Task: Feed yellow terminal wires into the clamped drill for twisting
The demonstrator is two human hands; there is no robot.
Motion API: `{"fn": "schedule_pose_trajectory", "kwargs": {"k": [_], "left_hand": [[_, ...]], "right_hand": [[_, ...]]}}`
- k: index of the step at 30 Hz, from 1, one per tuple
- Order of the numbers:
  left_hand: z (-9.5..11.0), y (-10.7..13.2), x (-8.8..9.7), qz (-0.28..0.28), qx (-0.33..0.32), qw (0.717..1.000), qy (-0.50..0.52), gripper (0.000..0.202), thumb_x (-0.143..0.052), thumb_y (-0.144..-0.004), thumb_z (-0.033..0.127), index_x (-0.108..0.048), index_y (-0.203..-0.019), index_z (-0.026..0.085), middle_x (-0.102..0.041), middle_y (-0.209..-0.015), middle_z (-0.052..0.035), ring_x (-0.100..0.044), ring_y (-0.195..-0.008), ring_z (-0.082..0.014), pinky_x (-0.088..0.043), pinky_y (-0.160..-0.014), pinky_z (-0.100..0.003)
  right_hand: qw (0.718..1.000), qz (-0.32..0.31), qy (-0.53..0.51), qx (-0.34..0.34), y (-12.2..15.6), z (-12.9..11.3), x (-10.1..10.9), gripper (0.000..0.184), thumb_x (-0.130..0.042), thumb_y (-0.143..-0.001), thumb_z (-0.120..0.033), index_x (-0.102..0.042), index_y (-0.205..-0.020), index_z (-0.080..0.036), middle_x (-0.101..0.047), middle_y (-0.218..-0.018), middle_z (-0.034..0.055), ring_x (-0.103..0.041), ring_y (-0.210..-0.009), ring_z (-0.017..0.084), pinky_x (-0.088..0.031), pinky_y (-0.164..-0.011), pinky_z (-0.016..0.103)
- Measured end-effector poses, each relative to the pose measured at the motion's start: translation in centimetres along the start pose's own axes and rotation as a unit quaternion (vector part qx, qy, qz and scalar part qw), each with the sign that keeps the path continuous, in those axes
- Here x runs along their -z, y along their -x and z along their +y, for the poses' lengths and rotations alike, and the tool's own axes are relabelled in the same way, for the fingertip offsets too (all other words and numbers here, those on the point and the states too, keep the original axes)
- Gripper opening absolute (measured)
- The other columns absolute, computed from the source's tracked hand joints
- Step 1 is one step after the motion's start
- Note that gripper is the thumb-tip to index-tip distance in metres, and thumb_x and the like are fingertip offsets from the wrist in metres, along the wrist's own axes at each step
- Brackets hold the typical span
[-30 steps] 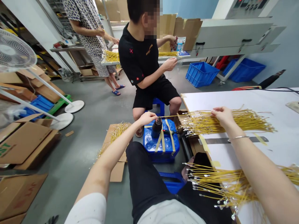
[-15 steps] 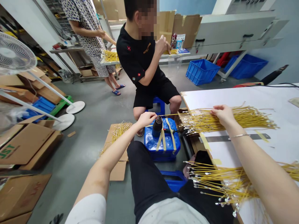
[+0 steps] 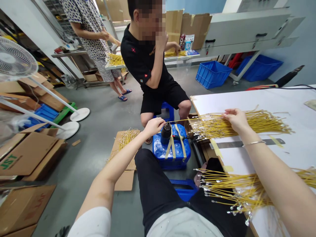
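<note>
A workshop floor is stretching away ahead, with a person in a patterned shirt (image 3: 86,33) standing at a far bench and a co-worker in a black T-shirt (image 3: 145,62) sitting on a blue stool, both apart from the wearer's own hands. On the right, a white table (image 3: 271,98) is carrying two loose bundles of yellow wires with small metal terminals, the upper bundle (image 3: 261,123) lying across the table and the lower bundle (image 3: 237,191) hanging over its edge. A steel rule (image 3: 247,143) is lying taped to the table just below the upper bundle. In the middle, a black power drill (image 3: 166,131) is standing chuck-up, strapped with tan tape to a blue plastic stool (image 3: 172,158). The right hand (image 3: 237,120) is pressing down on the upper bundle, its fingers (image 3: 228,113) lying loosely open and gripping nothing. The left hand (image 3: 154,127) is hovering just beside the chuck, its fingers (image 3: 159,123) curled closed and apparently pinching a single yellow wire (image 3: 180,120), though they hide the exact grip. That wire is running nearly straight from the bundle to the hand.
</note>
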State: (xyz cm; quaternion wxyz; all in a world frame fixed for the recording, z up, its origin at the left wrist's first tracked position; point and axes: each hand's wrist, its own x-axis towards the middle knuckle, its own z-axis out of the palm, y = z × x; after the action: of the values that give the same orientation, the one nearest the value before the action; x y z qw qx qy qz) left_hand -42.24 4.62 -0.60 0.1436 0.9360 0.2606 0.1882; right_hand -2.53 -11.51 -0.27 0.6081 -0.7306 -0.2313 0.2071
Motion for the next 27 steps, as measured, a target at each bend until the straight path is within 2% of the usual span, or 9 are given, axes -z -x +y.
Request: {"fn": "schedule_pose_trajectory", "kwargs": {"k": [5,13,18,23,25,27], "left_hand": [[0.1,0.0,0.0,0.008,-0.002,1.0,-0.001,0.027,-0.046,-0.098,0.027,-0.071,-0.092,0.019,-0.07,-0.093,-0.007,-0.065,-0.091,-0.0194,-0.049,-0.079,-0.028],[0.4,-0.1,0.1,0.008,-0.005,1.0,0.001,0.027,-0.047,-0.098,0.026,-0.071,-0.092,0.018,-0.069,-0.09,-0.0069,-0.065,-0.089,-0.0194,-0.047,-0.077,-0.028],[0.4,-0.2,0.3,0.012,-0.001,1.0,0.017,0.025,-0.049,-0.098,0.028,-0.071,-0.091,0.017,-0.069,-0.089,-0.0064,-0.065,-0.087,-0.0188,-0.047,-0.076,-0.028],[0.3,-0.3,0.8,0.017,0.008,0.999,0.031,0.024,-0.05,-0.097,0.028,-0.071,-0.091,0.018,-0.069,-0.088,-0.0055,-0.064,-0.084,-0.0178,-0.046,-0.075,-0.027],[0.3,-0.3,0.9,0.017,0.012,0.999,0.034,0.022,-0.052,-0.096,0.029,-0.071,-0.091,0.018,-0.068,-0.088,-0.0052,-0.063,-0.083,-0.0174,-0.046,-0.074,-0.027],[0.4,-0.2,0.9,0.015,0.016,0.999,0.036,0.02,-0.054,-0.095,0.028,-0.071,-0.091,0.018,-0.068,-0.088,-0.0049,-0.063,-0.082,-0.0169,-0.045,-0.072,-0.026]], "right_hand": [[1.0,-0.005,0.009,0.017,0.3,-0.1,0.1,0.03,-0.07,-0.061,-0.004,-0.06,-0.087,-0.016,-0.058,-0.078,0.0002,-0.059,-0.075,0.01,-0.054,-0.071,0.021],[1.0,-0.006,0.017,0.018,0.7,-0.1,0.2,0.028,-0.069,-0.063,-0.002,-0.058,-0.085,-0.016,-0.055,-0.076,-0.0022,-0.061,-0.073,0.009,-0.052,-0.078,0.022],[0.997,-0.028,0.067,0.037,1.3,-0.7,0.6,0.016,-0.07,-0.07,-0.008,-0.066,-0.084,-0.015,-0.063,-0.078,0.0022,-0.061,-0.074,0.013,-0.053,-0.085,0.029],[0.983,-0.058,0.141,0.105,1.7,-1.8,1.5,0.009,-0.069,-0.073,-0.01,-0.071,-0.076,-0.017,-0.068,-0.106,0.0065,-0.062,-0.095,0.017,-0.044,-0.107,0.036],[0.963,-0.06,0.205,0.162,1.7,-2.2,1.8,0.011,-0.068,-0.075,-0.009,-0.071,-0.073,-0.019,-0.067,-0.107,0.0065,-0.061,-0.099,0.018,-0.042,-0.11,0.036],[0.934,-0.066,0.273,0.22,1.8,-2.3,2.0,0.013,-0.066,-0.078,-0.009,-0.07,-0.071,-0.019,-0.066,-0.105,0.0071,-0.061,-0.099,0.018,-0.046,-0.106,0.036]]}}
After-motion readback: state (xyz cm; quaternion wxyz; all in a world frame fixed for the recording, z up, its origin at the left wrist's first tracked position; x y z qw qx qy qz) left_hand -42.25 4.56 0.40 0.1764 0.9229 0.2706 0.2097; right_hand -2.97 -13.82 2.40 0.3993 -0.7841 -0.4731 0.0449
